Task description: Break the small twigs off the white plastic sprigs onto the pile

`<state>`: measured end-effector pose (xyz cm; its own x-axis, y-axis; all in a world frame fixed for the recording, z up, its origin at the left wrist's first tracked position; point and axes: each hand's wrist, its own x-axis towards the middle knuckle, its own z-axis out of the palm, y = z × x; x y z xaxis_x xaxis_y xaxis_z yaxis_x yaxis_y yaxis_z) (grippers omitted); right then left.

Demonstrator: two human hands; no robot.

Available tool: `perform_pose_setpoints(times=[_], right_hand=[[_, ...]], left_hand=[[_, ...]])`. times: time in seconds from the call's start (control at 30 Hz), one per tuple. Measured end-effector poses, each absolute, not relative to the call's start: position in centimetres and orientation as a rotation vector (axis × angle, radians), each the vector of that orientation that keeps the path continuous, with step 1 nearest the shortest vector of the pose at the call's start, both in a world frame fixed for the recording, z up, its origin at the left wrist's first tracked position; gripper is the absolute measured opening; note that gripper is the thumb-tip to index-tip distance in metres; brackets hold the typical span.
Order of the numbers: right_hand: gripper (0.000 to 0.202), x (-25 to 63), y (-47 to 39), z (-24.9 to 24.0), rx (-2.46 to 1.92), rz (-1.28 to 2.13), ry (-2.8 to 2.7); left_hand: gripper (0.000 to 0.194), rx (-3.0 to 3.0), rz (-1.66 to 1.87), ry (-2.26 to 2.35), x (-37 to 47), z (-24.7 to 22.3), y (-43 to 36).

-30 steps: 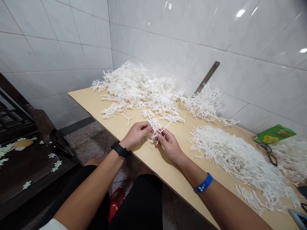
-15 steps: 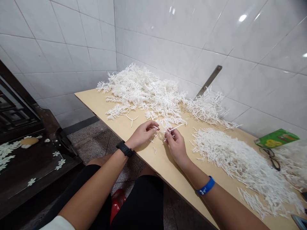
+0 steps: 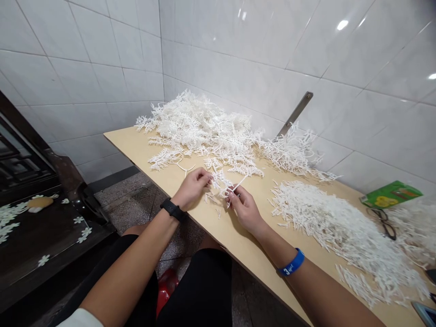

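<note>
My right hand [image 3: 242, 203] is closed on a white branched plastic sprig [image 3: 223, 181], its bare stem sticking out to the upper right between thumb and fingers. At the sprig's left end, my left hand [image 3: 195, 184] has thumb and fingertips pinched together; whether a piece lies between them is too small to make out. A few loose white bits [image 3: 211, 197] lie on the table under the hands. Just beyond, a large heap of white branched sprigs [image 3: 200, 125] covers the far end. One bare forked stem [image 3: 185, 169] rests beside the left hand.
On the wooden table [image 3: 269, 268], a pile of small white pieces [image 3: 340, 231] spreads at the right. Farther right are a green box [image 3: 391, 194], black-handled scissors [image 3: 386, 225] and a phone corner [image 3: 424, 313]. A metal bracket [image 3: 295, 113] stands against the tiled wall. Dark wooden furniture [image 3: 37, 227] is at left.
My left hand has drawn slightly left and its fingers have curled tighter. The right hand has moved a little left and down with the sprig, which is now more visible between the hands.
</note>
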<state>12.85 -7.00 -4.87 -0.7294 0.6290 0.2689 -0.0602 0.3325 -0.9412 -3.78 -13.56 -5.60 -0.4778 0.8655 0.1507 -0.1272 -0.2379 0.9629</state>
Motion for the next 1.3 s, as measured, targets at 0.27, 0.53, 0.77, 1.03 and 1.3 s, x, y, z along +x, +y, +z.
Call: perform_pose_setpoints(times=[0.27,0.53,0.77,1.03,1.3], right_hand=[[0.031,12.8,-6.6,-4.8,-0.624,1.454,-1.82],[0.032,12.8,-6.3,-4.6,-0.675,1.458,-1.801],[0.03,12.9,-5.4,-5.0,-0.758,1.589,-1.519],[0.027,12.9,-4.5,-5.3,-0.814,1.602,-1.328],[0.029,13.6,-3.5,-5.0,-0.741,1.491,-1.368]], left_hand=[[0.019,1.269,1.62,1.451,-3.1,-4.9,-13.7],[0.029,1.582,1.258,1.42,-2.7,-4.4,-14.2],[0.029,1.651,1.206,1.342,-2.8,-3.8,-14.6],[0.028,1.638,1.235,1.266,-2.8,-4.1,-14.3],[0.027,1.618,1.358,1.277,-3.1,-4.2,-14.5]])
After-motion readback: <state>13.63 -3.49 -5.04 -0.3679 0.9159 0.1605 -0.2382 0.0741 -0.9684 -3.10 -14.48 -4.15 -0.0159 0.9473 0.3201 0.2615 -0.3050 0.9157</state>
